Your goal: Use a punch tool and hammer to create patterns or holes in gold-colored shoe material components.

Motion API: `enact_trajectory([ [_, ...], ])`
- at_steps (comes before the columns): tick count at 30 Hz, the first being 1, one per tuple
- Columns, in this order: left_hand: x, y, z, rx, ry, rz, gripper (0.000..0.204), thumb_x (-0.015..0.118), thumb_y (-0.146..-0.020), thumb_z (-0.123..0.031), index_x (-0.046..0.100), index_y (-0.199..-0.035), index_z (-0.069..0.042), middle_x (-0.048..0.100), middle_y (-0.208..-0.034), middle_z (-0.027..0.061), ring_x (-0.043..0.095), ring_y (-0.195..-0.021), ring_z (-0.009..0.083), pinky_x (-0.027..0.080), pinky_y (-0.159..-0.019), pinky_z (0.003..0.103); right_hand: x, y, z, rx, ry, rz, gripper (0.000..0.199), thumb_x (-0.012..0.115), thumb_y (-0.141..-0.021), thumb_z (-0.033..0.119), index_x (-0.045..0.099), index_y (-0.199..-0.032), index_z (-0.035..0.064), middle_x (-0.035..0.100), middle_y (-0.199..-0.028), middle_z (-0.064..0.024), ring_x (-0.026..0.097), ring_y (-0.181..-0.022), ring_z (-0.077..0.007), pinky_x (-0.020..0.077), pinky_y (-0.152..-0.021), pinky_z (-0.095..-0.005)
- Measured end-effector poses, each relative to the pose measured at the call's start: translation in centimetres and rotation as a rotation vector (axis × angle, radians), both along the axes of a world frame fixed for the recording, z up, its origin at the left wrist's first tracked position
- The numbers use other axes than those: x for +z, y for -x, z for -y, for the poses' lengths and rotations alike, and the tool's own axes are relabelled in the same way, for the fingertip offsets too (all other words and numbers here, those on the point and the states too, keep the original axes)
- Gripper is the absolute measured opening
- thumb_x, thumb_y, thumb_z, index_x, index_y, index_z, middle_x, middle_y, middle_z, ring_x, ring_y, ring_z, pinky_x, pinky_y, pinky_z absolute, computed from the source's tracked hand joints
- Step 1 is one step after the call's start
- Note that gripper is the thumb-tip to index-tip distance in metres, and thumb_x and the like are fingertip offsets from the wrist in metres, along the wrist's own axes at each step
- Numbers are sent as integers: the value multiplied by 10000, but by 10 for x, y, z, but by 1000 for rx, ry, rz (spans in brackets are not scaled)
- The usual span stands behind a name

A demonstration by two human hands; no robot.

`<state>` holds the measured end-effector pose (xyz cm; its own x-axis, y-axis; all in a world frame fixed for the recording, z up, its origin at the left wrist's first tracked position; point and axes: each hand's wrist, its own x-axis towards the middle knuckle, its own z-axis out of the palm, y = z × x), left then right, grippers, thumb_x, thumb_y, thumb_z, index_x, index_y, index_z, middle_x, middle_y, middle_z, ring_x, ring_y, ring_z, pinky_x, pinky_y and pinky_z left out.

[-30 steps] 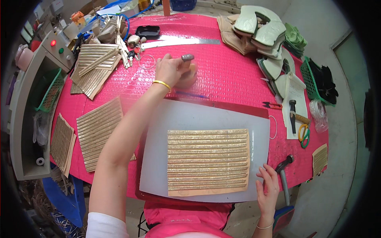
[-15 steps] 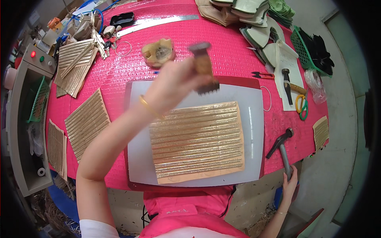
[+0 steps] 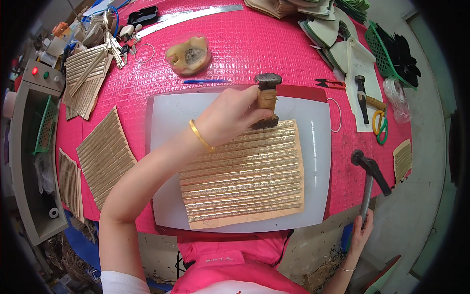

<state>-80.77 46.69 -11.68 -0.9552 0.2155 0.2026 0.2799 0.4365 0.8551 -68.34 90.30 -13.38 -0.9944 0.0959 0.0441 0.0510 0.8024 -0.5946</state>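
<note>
In the head view there are two hands and one tool in each: the left hand [image 3: 240, 110] grips a punch [image 3: 267, 99] upright, thumb and fingers closed round its middle, and the right hand [image 3: 361, 232] is wrapped round the handle of a hammer [image 3: 367, 182], head up, past the table's near edge. The punch's dark lower end is over the upper edge of a gold sheet [image 3: 240, 181] (whether it touches cannot be told), which lies on one white board [image 3: 316, 161]. Three more sheets lie singly, two at the left [image 3: 105, 157] and one at the far right [image 3: 403, 160], with a pile [image 3: 88, 73] at upper left. A second hammer [image 3: 362, 100], one pair of scissors [image 3: 380, 126], one pair of snips [image 3: 329, 83], one blue pen [image 3: 208, 81] and one yellowish lump [image 3: 188, 55] lie around. Two green baskets are visible, right [image 3: 387, 56] and left [image 3: 45, 125]. The table [image 3: 274, 49] is shiny, textured pink; beyond it show a grey cabinet [image 3: 27, 186] and pale floor [image 3: 431, 147].
</note>
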Motion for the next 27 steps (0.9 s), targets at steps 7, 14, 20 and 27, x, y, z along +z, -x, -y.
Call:
enact_trajectory([
  [7,-11,3,2,-25,6,-85,222,603,-738,-151,449,-776,4,540,-638,175,534,-591,339,405,-513,371,20,5,50,109,270,94,278,487,-839,301,455,-919,37,355,-560,41,280,-425,-16,193,-374,-169],
  [14,-17,3,1,-42,22,-233,231,615,-719,-148,431,-739,-10,523,-609,167,514,-561,347,390,-487,388,44,3,74,89,550,109,447,531,-784,433,447,-881,5,409,-532,0,348,-419,-35,225,-365,-168],
  [20,-11,2,1,-94,91,-256,232,617,-713,-148,427,-729,-15,517,-605,160,511,-560,346,388,-489,392,70,21,105,171,739,87,440,526,-789,417,442,-890,-3,418,-541,-1,348,-406,-40,238,-354,-164],
  [27,-21,-4,3,-100,116,-275,218,612,-717,-155,438,-737,-26,527,-630,155,520,-592,339,403,-521,394,113,60,159,229,413,-68,306,453,-839,320,433,-842,14,397,-530,11,302,-400,-31,208,-353,-166],
])
